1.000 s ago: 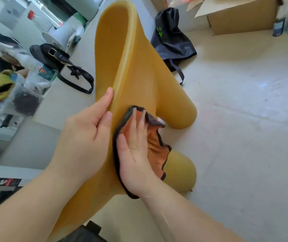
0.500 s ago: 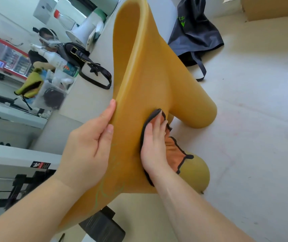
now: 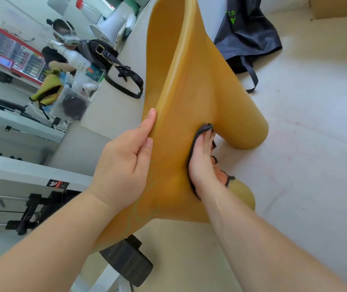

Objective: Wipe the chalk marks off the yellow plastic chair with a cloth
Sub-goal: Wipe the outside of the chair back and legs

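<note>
Chair: The yellow plastic chair [image 3: 191, 114] is tipped over. Its legs point out over the pale floor [image 3: 315, 144], and its rim is close to the tabletop [image 3: 113, 114].
Chalk marks: Thin green lines [image 3: 145, 209] show low on the chair, just under the left wrist. The cloth is not on them yet.
Cloth: The orange cloth [image 3: 221, 177] with a dark edge is flat between the right palm and the chair, near where a leg joins.
Left grip: The left hand [image 3: 124, 165] holds the chair's thin edge. The thumb is on the near side. The other fingers go behind the edge, so I cannot tell how tightly they curl.
Right grip: The right hand [image 3: 203, 163] is spread flat with the fingers close together. It does not pinch. It pushes the cloth onto the chair.
How to do it well: I think the left hand should hold the edge firm so the chair cannot wobble. The right hand should press evenly and rub in short strokes down toward the green lines. A clean bit of cloth will help, so chalk does not smear.
</note>
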A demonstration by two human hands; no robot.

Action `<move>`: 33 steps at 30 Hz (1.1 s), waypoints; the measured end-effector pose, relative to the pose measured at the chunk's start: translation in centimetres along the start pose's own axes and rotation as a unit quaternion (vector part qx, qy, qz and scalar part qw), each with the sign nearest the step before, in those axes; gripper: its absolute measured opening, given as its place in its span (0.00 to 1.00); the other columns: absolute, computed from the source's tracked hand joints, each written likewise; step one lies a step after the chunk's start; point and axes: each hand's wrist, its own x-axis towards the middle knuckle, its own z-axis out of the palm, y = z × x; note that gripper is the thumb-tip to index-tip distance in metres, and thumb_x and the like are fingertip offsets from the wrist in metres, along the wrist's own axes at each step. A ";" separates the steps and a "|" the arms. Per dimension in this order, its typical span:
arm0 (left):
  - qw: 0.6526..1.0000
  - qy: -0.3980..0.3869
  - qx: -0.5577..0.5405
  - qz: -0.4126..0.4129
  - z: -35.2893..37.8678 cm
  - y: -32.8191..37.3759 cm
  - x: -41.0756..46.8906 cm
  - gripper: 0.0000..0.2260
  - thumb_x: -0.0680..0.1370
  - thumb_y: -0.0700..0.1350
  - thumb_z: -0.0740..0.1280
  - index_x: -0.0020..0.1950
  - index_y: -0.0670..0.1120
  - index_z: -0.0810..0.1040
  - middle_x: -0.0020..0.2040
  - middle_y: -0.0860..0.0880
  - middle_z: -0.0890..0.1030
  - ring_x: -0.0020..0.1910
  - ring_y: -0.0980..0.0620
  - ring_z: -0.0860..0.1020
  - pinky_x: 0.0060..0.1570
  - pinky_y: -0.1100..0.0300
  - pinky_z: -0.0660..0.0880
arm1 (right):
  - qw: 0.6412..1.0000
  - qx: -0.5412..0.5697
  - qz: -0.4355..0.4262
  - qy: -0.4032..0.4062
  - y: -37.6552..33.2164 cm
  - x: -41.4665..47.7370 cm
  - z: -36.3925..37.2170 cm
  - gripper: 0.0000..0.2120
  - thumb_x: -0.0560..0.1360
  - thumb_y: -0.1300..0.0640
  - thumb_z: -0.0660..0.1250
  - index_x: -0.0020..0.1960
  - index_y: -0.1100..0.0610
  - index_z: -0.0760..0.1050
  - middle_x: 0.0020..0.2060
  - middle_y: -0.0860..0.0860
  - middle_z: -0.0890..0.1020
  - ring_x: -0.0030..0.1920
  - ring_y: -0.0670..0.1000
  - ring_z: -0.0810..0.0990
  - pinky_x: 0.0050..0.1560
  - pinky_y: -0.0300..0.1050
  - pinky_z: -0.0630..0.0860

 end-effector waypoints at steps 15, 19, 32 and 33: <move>1.000 0.007 -0.017 0.002 0.2 -0.2 0.0 0.22 0.83 0.45 0.57 0.78 0.52 0.66 0.47 0.42 0.83 0.44 0.51 0.78 0.45 0.60 0.72 | 0.991 -0.083 0.087 -0.052 2.8 0.8 -1.7 0.32 0.81 0.31 0.38 0.82 0.39 0.44 0.82 0.47 0.58 0.81 0.57 0.58 0.79 0.62 0.51; 1.000 0.011 -0.015 0.007 0.2 -0.3 0.0 0.22 0.83 0.46 0.57 0.78 0.52 0.66 0.51 0.41 0.83 0.47 0.51 0.77 0.48 0.63 0.71 | 0.984 -0.152 -0.052 -0.076 3.5 -6.3 -0.5 0.38 0.75 0.28 0.41 0.82 0.38 0.42 0.83 0.42 0.45 0.82 0.51 0.43 0.80 0.61 0.41; 1.000 0.010 -0.020 0.004 0.1 0.0 0.0 0.21 0.85 0.42 0.58 0.78 0.52 0.66 0.51 0.51 0.80 0.45 0.60 0.74 0.49 0.73 0.70 | 0.984 -0.171 -0.050 -0.015 2.6 -5.0 -0.3 0.31 0.82 0.41 0.41 0.82 0.44 0.37 0.83 0.49 0.51 0.82 0.54 0.52 0.78 0.62 0.51; 1.000 0.012 -0.017 0.006 0.1 -0.2 0.0 0.21 0.85 0.42 0.58 0.78 0.52 0.66 0.51 0.53 0.77 0.45 0.63 0.72 0.49 0.76 0.68 | 0.983 -0.170 -0.069 -0.024 2.4 -6.4 0.4 0.31 0.81 0.41 0.40 0.82 0.44 0.36 0.83 0.49 0.49 0.82 0.52 0.49 0.79 0.60 0.48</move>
